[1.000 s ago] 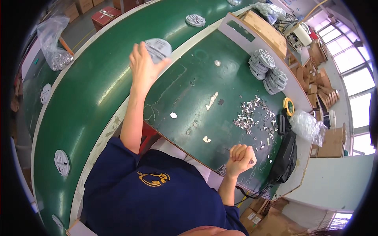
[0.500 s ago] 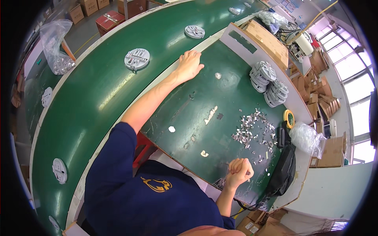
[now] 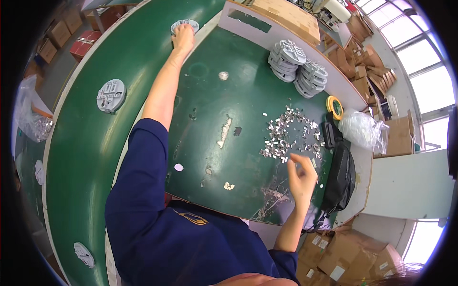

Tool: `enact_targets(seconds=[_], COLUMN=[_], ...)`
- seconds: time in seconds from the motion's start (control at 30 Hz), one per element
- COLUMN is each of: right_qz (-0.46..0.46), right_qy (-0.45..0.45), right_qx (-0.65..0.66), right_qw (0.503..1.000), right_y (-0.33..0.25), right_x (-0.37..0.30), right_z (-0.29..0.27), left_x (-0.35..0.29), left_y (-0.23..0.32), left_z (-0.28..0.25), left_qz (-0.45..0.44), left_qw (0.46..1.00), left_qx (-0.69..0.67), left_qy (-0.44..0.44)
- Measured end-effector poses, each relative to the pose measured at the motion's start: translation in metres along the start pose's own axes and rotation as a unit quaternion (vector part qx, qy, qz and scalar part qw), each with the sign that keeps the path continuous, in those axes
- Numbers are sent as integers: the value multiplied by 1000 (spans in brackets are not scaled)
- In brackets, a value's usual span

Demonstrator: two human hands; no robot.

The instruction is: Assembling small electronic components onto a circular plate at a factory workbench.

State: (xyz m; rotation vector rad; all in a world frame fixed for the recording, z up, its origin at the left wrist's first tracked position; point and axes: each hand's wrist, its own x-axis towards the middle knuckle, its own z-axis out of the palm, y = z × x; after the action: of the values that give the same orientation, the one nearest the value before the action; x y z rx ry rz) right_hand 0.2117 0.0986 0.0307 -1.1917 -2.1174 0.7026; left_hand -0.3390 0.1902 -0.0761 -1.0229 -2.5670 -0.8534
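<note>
At the top of the view, my left hand (image 3: pixel 184 40) has its fingers closed over the near rim of a round grey plastic disc (image 3: pixel 190 23) on the green conveyor belt (image 3: pixel 81 157). Part of that disc is hidden by the fingers. My right hand (image 3: pixel 302 183) is over the right side of the green worktable (image 3: pixel 243 102), thumb and fingers apart, with nothing visible between them. Just beyond its fingertips lies a scattered heap of small silvery metal pieces (image 3: pixel 281 138). Two stacks of similar grey discs (image 3: pixel 287 59) (image 3: pixel 311 78) stand at the table's back right.
Another grey disc (image 3: pixel 111 96) rides the belt at left, with one more (image 3: pixel 84 254) lower down. Yellow tape (image 3: pixel 335 107), a black bag (image 3: pixel 339 176) and a clear plastic bag (image 3: pixel 362 129) line the right edge. A low partition (image 3: pixel 248 21) bounds the table's far side.
My left hand has reached farther out from the table's edge onto a disc on the belt. My right hand has moved forward to the metal pieces and uncurled from a fist. The view has shifted.
</note>
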Motion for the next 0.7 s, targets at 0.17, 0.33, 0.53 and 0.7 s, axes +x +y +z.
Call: enact_targets(seconds=[0.17,0.33,0.53,0.7], right_qz=[-65,-86,-21,-21], right_qy=[-53,-108,-143,-124], right_qx=[-280,-145,-44,-37], right_qw=[956,980,988,991], right_y=[16,5,0,-3], right_x=[23,-5,-23,-39], right_z=[33,33,17,25], left_x=[-29,-81,-167,-230], left_y=[-8,44,84,115], left_z=[-21,-88,-191,-239], left_qz=[94,226,322,420], left_qw=[983,945,919,879], left_qx=[-120,-195,-226,-209], left_qy=[104,130,2,-85])
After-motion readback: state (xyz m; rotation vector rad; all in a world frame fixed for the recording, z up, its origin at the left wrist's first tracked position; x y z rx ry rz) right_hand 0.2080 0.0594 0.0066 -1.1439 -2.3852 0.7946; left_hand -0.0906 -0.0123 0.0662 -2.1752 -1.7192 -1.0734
